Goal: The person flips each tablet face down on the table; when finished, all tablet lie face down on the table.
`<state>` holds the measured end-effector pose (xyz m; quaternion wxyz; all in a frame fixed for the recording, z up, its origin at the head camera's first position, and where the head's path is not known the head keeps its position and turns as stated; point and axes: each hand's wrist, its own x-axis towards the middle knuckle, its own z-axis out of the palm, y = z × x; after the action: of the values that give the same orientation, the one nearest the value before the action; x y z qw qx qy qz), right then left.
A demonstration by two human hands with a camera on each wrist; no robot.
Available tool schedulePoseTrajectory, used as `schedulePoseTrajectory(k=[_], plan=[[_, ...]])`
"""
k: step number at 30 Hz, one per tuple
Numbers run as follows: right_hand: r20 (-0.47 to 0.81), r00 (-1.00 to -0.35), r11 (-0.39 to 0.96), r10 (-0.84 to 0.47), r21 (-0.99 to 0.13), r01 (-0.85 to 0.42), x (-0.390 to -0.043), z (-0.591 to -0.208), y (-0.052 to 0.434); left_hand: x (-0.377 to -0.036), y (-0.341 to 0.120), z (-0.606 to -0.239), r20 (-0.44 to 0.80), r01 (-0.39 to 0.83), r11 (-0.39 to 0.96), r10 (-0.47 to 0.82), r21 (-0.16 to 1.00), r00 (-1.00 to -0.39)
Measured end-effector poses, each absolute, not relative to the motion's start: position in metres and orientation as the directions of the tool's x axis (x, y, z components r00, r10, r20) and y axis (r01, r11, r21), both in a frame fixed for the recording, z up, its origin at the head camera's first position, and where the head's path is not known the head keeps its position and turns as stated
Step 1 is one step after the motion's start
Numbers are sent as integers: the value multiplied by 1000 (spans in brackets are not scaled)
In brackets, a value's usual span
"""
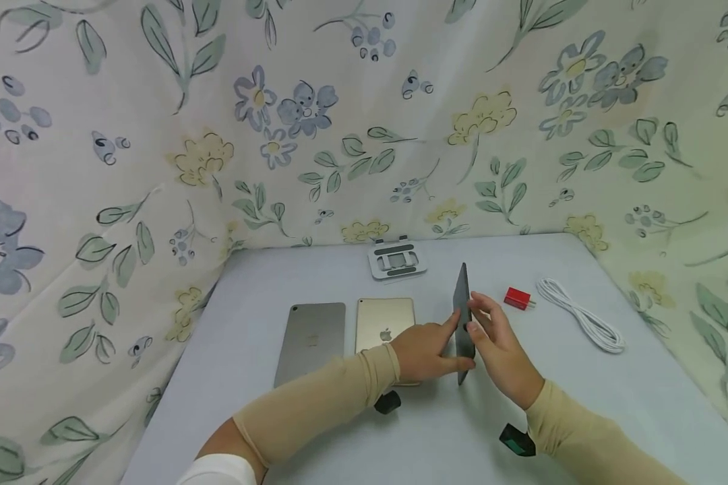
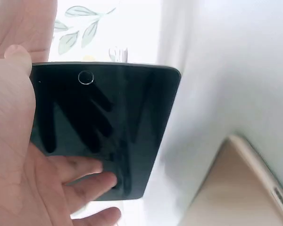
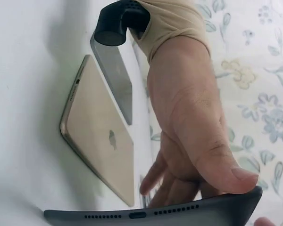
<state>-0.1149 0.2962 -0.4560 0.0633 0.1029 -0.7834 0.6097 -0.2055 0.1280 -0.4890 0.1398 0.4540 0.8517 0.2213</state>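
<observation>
**Dark tablet stands on edge between both your hands**

Dark tablet [image 1: 462,316] is upright on the table [image 1: 582,404], balanced on one short edge at the middle of the surface, its glass facing your left side. Such a thin slab probably cannot stand alone, so you brace it from both faces.

Going down in size, the table carries everything, and a flowered cloth [image 1: 158,135] walls it in behind and at both sides. Your left hand [image 1: 423,350] is the bigger brace: its thumb curls over the near edge while the fingers [image 2: 92,181] lie spread against the dark glass, as the left wrist view shows, so this grip is clamped on the tablet. Your right hand [image 1: 499,347] presses the opposite face from the right. Its fingers look fairly straight rather than hooked, so I read that grip as apart, flat against the back as a counter-support.

Just left of your hands lie two more tablets, face down and side by side: a grey tablet [image 1: 311,340] and a gold tablet [image 1: 385,323]. Your left wrist reaches over the gold one's near corner. Laid flat, neither needs holding.

Behind them, near the back edge, sits a folding stand [image 1: 397,259]. To the right, well apart from your hands, a white cable [image 1: 579,315] lies coiled, and smallest of all, a red charger plug [image 1: 518,298] rests between the cable and the tablet.
</observation>
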Motion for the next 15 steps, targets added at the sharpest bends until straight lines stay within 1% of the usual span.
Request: schedulePoseTrajectory(k=[6,9,12,15], plan=[[284,-953,227,-107,-926,-301,-121,-465,286,-213,116,-490,118,785,423,845,452,-522],[247,-962,232,-120,-935,-269,-127,-472,282,-217,107,-492,182,833,396,853,387,-490],[172,-976,307,-133,-929,-205,-133,-485,283,-221,99,-494,209,869,382,865,315,-456],[89,-988,441,-126,-887,-136,-139,-501,288,-222,89,-495,220,879,383,866,285,-448]])
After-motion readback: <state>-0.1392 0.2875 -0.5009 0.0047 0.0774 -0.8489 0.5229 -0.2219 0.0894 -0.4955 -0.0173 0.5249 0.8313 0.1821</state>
